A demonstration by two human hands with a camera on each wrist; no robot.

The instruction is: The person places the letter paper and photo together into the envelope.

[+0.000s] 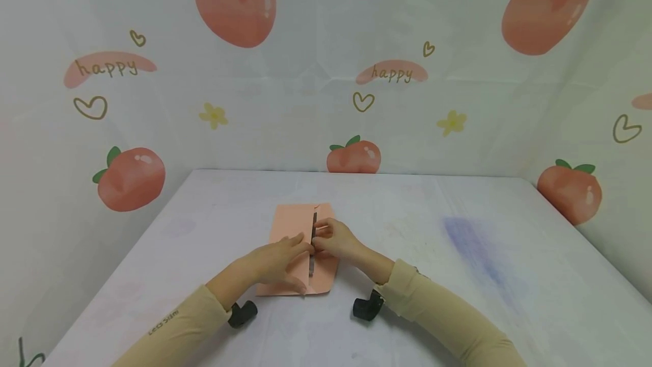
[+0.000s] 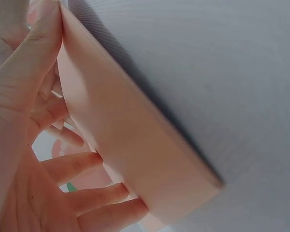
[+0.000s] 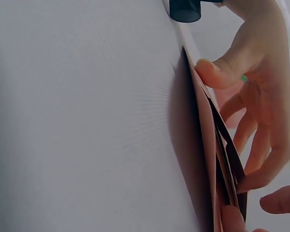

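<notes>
A salmon-pink paper envelope (image 1: 292, 222) lies on the table with a lengthwise slit, along which a dark strip (image 1: 314, 222) shows. My left hand (image 1: 272, 262) rests on its left part with fingers spread; the thumb sits at the near edge. In the left wrist view those fingertips (image 2: 118, 193) touch the paper's upper face. On the other side of the slit is my right hand (image 1: 338, 239), fingers bent toward the opening. Its thumb (image 3: 232, 220) touches the opening's edge in the right wrist view, while a finger stands apart from the paper. What lies inside is mostly hidden.
Black wrist cameras (image 1: 368, 306) hang under both sleeves. The white table (image 1: 387, 197) carries a bluish smudge (image 1: 474, 248) to the right. Behind it hangs a white cloth (image 1: 305, 101) printed with fruit, hearts and flowers.
</notes>
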